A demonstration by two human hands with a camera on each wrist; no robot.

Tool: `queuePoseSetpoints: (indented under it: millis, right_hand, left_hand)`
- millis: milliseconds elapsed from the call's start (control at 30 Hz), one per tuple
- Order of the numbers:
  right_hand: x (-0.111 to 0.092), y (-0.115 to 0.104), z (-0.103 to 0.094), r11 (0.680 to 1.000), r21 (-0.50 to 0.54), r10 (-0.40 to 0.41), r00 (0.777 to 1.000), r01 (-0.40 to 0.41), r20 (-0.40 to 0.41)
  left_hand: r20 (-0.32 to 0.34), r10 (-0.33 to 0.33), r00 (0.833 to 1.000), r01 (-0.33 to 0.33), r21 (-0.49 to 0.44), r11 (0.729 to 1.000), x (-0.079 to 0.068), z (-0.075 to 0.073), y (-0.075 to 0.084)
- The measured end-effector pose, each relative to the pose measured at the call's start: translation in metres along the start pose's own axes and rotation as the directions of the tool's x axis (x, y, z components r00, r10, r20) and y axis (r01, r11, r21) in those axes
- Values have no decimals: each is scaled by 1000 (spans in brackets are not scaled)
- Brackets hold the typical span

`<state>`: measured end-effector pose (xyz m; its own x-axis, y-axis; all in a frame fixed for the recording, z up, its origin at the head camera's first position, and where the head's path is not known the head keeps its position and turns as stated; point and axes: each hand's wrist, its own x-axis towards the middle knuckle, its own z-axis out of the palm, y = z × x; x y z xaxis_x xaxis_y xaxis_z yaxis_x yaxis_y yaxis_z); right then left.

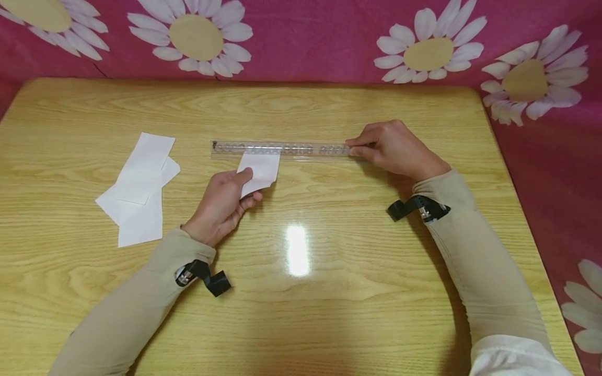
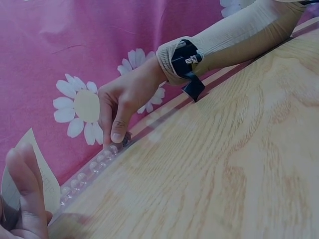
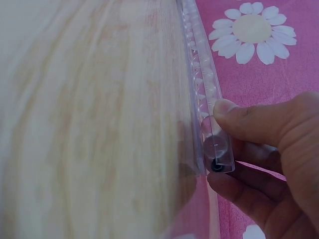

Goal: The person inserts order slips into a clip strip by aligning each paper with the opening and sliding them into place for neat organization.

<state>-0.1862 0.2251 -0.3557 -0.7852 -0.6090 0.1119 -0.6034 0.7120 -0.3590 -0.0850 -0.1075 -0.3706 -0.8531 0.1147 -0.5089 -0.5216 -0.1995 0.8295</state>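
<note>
left hand (image 1: 226,203): pinching white paper (image 1: 262,172) | right hand (image 1: 395,149): pinching clear strip (image 1: 287,149) by right end | strip nearer tabletop (image 1: 357,271) far edge

At one end of the clear tube (image 1: 282,150), we lost the tip behind the right hand (image 1: 395,149) in the head view.

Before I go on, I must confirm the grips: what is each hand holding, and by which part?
The left hand holds a paper by its near left part; the right hand pinches the clear strip by its right end.
</note>
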Motion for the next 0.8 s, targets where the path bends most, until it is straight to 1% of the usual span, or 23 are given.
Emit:
queuePoseSetpoints:
  millis: [300,467,667,800]
  right_hand:
    - [1,1,2,1000,4,1,1000,-1,-1]
    - [1,-1,1,1000,5,2,1000,-2,1]
    - [0,-1,0,1000,5,6,1000,-6,4]
    - [0,-1,0,1000,4,6,1000,-6,-2]
  left_hand:
    - [-19,3,1000,-3,3,1000,-2,-3,4]
    - [-35,-11,999,11,-7,1000,-5,-9,5]
    - [-48,-9,999,8,-24,1000,-8,-16,6]
    - [-59,-7,998,6,-20,1000,-10,-19,8]
